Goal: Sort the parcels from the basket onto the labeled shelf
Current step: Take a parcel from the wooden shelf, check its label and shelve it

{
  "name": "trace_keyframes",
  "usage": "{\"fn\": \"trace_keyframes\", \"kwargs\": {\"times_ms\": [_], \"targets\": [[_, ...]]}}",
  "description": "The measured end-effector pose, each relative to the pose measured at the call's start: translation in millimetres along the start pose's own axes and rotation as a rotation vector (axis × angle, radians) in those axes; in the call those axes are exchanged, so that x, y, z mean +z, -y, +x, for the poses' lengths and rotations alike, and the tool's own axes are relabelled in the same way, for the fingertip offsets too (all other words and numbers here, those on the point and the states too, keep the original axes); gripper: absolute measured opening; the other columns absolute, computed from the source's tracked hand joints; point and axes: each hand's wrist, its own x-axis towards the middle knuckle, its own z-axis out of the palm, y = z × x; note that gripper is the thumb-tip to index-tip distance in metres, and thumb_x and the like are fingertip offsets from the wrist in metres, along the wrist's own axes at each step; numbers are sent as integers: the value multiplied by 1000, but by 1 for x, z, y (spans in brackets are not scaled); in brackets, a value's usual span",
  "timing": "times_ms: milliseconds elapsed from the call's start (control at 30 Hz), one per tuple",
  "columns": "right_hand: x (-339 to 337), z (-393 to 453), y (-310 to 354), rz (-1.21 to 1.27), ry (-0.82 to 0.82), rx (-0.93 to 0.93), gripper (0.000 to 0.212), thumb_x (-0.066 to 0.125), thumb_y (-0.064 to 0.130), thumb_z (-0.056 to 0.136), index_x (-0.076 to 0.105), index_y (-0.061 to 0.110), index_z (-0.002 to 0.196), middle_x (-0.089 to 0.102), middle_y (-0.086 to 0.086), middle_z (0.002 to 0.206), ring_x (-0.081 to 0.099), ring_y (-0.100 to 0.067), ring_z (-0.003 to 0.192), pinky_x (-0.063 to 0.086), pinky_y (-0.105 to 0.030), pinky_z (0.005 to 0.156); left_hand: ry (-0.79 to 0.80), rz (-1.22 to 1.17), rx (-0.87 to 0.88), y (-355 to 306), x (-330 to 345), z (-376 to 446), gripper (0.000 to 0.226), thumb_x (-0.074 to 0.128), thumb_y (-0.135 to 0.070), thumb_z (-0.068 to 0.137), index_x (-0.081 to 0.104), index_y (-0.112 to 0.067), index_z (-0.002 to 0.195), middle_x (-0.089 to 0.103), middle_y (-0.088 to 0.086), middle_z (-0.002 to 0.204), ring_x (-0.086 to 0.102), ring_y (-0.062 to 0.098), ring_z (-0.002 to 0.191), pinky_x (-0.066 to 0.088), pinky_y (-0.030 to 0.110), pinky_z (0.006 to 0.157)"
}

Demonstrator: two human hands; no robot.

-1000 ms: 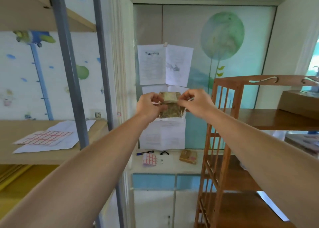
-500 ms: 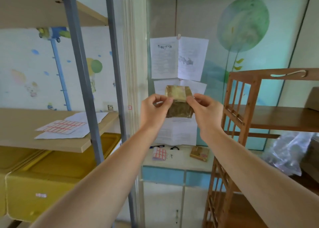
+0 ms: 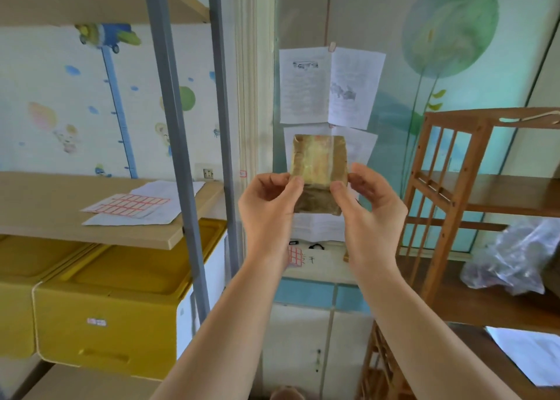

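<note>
Vs. the frame 0.5 s earlier: the small brown paper-wrapped parcel with clear tape bands [image 3: 318, 176] sits more upright, its taped top face turned toward the camera. Both hands stay on it. The view has shifted, so more of the yellow bins shows at lower left.

Left hand [image 3: 268, 208]: thumb and fingers pinch the parcel's left edge. Right hand [image 3: 368, 205]: thumb and fingers pinch the right edge. Parcel is held in mid-air at approx. chest-to-face height, in front of the white printed sheets pinned to the glass door [image 3: 330, 86].

Surroundings: grey metal-post rack with light wood shelf [image 3: 48, 205] at left, carrying a red-bordered sticker sheet on white paper [image 3: 127, 207]. Two yellow plastic storage bins [image 3: 103, 305] stand below that shelf. White-and-blue counter [image 3: 321, 274] lies behind the hands, with a small red-grid label pad [image 3: 295, 255] on it. Brown wooden slatted shelf unit [image 3: 439, 187] at right holds a clear crumpled plastic bag [image 3: 512, 257].

Parcel: rectangular, brown wrap, glossy tape bands running lengthwise; label text not legible.
</note>
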Motion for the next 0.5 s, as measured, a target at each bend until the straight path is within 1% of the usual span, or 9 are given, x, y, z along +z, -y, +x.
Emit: {"fn": "trace_keyframes", "kwargs": {"times_ms": [33, 67, 133, 167, 233, 300, 367, 433, 500], "targets": [[7, -8, 0, 11, -10, -15, 42, 82, 14, 86, 70, 16, 127, 74, -1, 107, 70, -12, 106, 56, -12, 86, 14, -14, 4, -3, -9, -1, 9, 74, -1, 88, 67, -6, 88, 70, 9, 86, 68, 22, 82, 63, 32, 76], [16, -16, 0, 35, -14, -19, 47, 82, 15, 86, 67, 16, 131, 73, -5, 110, 70, -16, 110, 58, -18, 89, 23, -23, 10, -6, -18, -2, 10, 73, 0, 88, 66, -6, 88, 70, 8, 86, 68, 21, 82, 62, 29, 74], [35, -31, 0, 72, -12, -15, 53, 83, 17, 84, 65, 17, 135, 72, -10, 112, 71, -24, 112, 60, -36, 97, 23, -19, 31, -15, -42, 1, 12, 73, 2, 88, 66, -8, 88, 71, 8, 87, 69, 20, 83, 61, 28, 74], [46, -38, 1, 85, -7, -15, 55, 83, 16, 84, 64, 16, 135, 72, -11, 112, 71, -25, 112, 60, -40, 98, 29, -15, 41, -20, -55, 4, 12, 73, 1, 88, 67, -8, 91, 72, 10, 89, 70, 20, 85, 61, 30, 76], [72, -55, 5, 134, 10, -16, 55, 83, 9, 84, 64, 13, 136, 72, -15, 112, 70, -26, 112, 61, -32, 92, 43, -8, 47, -34, -84, 12, 16, 73, -2, 89, 69, -7, 104, 75, 11, 94, 73, 20, 90, 63, 36, 83], [97, -71, 8, 193, 40, -18, 52, 81, 2, 85, 64, 10, 134, 71, -19, 113, 70, -27, 113, 60, -19, 82, 55, -27, 32, -49, -110, 17, 24, 72, -4, 91, 70, -10, 114, 78, 1, 93, 75, 17, 93, 62, 35, 86], [131, -92, 9, 227, 78, -20, 49, 79, 1, 86, 65, 10, 132, 72, -18, 115, 70, -26, 113, 58, -16, 80, 68, -40, 32, -66, -146, 24, 22, 70, -3, 92, 73, -16, 109, 80, -3, 93, 76, 16, 95, 61, 32, 83], [165, -113, 8, 243, 125, -24, 46, 78, 4, 87, 66, 12, 130, 73, -13, 117, 70, -23, 114, 58, -16, 81, 76, -22, 39, -83, -183, 31, 21, 72, -6, 90, 75, -24, 100, 81, -4, 95, 76, 16, 97, 59, 31, 81], [198, -134, 6, 255, 179, -23, 42, 76, 7, 87, 68, 14, 128, 75, -7, 115, 71, -19, 113, 58, -17, 82, 69, 10, 54, -97, -220, 40, 21, 73, -10, 87, 76, -27, 99, 81, -1, 101, 75, 21, 105, 59, 33, 83]]}}
